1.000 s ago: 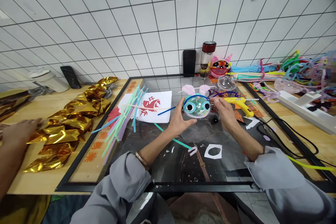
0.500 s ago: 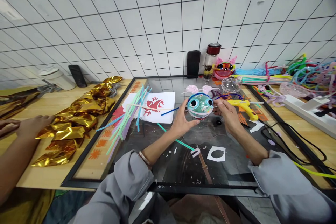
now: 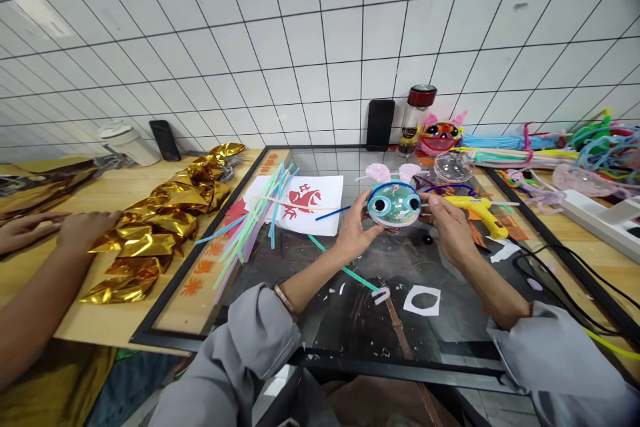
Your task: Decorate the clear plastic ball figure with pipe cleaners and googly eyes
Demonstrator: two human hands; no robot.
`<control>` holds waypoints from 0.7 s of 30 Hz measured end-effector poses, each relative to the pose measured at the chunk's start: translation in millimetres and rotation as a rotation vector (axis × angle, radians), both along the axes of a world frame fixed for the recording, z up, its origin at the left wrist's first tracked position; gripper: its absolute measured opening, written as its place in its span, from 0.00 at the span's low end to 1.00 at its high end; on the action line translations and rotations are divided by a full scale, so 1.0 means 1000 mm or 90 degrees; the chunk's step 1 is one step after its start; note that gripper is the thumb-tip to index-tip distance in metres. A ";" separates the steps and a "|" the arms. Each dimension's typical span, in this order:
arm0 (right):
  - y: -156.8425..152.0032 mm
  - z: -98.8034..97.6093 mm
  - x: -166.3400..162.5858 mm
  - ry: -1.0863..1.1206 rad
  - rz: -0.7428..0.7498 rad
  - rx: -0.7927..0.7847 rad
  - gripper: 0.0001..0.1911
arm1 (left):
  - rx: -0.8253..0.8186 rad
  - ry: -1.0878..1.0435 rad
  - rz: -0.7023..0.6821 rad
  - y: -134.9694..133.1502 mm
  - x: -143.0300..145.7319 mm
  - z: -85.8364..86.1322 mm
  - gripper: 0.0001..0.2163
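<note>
Between my hands is a clear plastic ball made up as an animal head [image 3: 395, 205], with pink ears on top, two round eyes ringed in light blue and a dark blue pipe cleaner over the brow. My left hand [image 3: 359, 227] grips its left side, thumb at the lower edge. On the opposite side, my right hand [image 3: 447, 223] pinches near the right eye; its fingertips are partly hidden. The ball is held above the dark glass tabletop [image 3: 320, 307]. A yellow glue gun [image 3: 483, 213] lies just past my right hand.
Left of the ball are a pipe cleaner bundle [image 3: 255, 213] and white paper with a red print [image 3: 325, 220]. A glass bottle [image 3: 414, 121] and phone [image 3: 380, 125] stand at the wall. Right lies a power strip [image 3: 600, 217]. A co-worker's hands [image 3: 87, 230] rest beside gold foil [image 3: 155, 227].
The whole scene has shifted slightly right in view as the camera turned. The ball now tips its top a little more toward me; both hands keep their hold.
</note>
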State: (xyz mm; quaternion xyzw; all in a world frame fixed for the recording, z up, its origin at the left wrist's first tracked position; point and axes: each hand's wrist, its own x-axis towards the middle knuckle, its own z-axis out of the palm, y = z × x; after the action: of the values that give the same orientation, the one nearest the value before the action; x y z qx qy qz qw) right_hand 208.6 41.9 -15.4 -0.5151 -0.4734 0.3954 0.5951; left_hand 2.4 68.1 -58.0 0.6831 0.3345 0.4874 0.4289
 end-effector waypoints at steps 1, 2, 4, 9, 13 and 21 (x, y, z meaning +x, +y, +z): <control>0.000 0.000 0.000 0.001 0.000 0.000 0.23 | 0.007 0.006 0.002 0.000 0.000 0.001 0.39; 0.000 0.000 0.000 0.003 0.002 -0.002 0.23 | 0.014 0.013 0.001 0.000 0.000 0.001 0.38; 0.000 0.001 -0.001 0.007 0.001 -0.008 0.23 | 0.025 0.026 -0.003 -0.001 -0.001 0.003 0.38; -0.001 0.002 -0.001 0.018 -0.029 -0.005 0.23 | 0.026 0.069 0.010 -0.004 0.000 0.007 0.39; -0.001 0.003 -0.002 0.006 -0.031 0.008 0.22 | 0.014 0.085 0.020 -0.007 0.000 0.008 0.38; 0.000 0.000 -0.003 -0.022 -0.048 0.024 0.20 | 0.025 0.098 0.032 -0.009 0.000 0.008 0.40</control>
State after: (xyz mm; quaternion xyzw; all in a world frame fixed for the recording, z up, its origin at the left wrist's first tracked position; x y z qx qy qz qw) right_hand 205.8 41.6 -15.4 -0.5283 -0.4714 0.3547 0.6106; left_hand 2.1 59.0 -49.5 0.7181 0.3738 0.4507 0.3761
